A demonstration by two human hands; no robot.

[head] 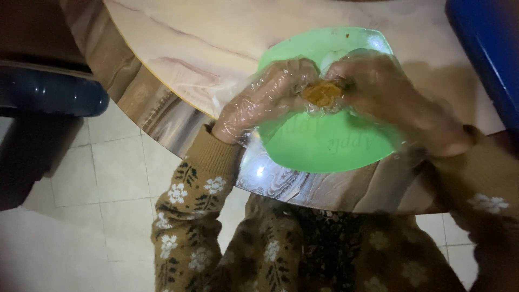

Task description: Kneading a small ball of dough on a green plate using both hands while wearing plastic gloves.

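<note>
Head view, looking down. Nearest, brown flower-patterned sleeves (189, 216) lead up to the round marbled table (178, 59). Above its edge, the left hand (265, 100) and right hand (394, 100), both in clear plastic gloves, meet over a green plate (330, 146); fingers of both are pinched on a small yellow-brown food lump (323, 93). Farther right, a blue container (486, 48).
</note>
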